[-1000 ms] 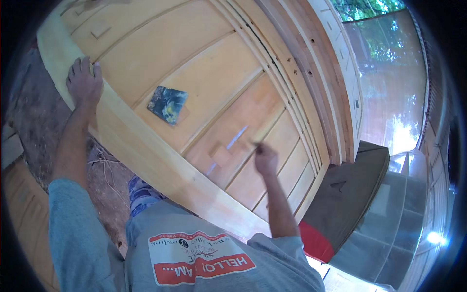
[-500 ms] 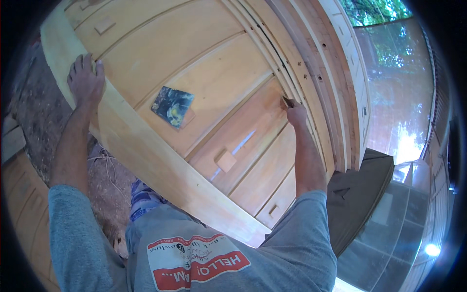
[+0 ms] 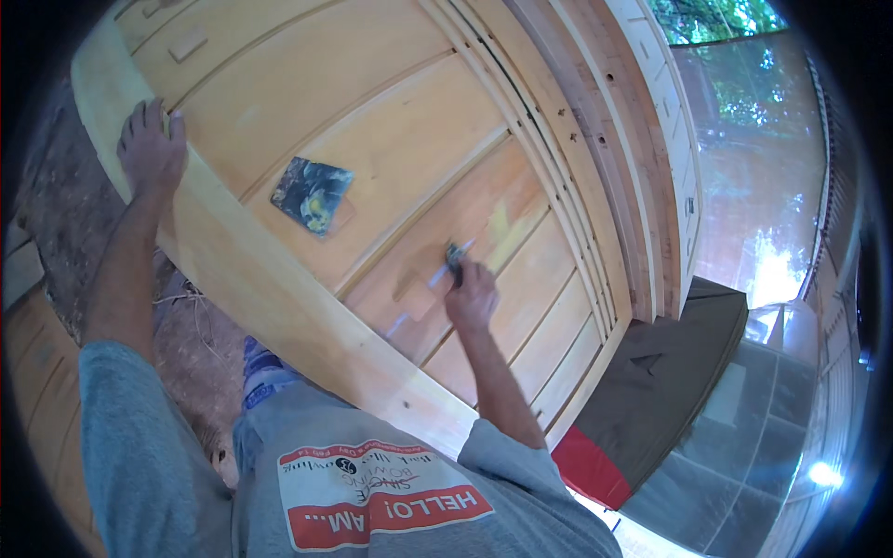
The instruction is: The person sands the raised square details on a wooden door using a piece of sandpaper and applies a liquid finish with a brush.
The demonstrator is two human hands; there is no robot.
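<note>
A large pale wooden panel piece [image 3: 391, 130] with grooves and raised strips lies in front of me. My left hand [image 3: 153, 153] rests, fingers stretched, on its near-left edge board. My right hand [image 3: 474, 296] grips a small dark, flat scraper-like tool [image 3: 454, 260], blurred at its tip, against a reddish panel section. Beside it, a yellowish smear [image 3: 509, 228] marks the wood. Left of the right hand lies a dark square plate [image 3: 312, 195] with yellow and white smears. It partly covers a small wooden block [image 3: 343, 216].
More wooden pieces with strips [image 3: 642, 167] stand along the right side. A dark brown cover [image 3: 651, 363] with a red part [image 3: 591, 465] lies at lower right, near grey tiles [image 3: 735, 456]. Another grooved wooden panel [image 3: 42, 372] is at lower left, and string lies on the ground.
My right hand has come left and nearer with the tool, from the strips at the far right to mid-panel. A yellow smear now shows there. The left hand stays on the edge.
</note>
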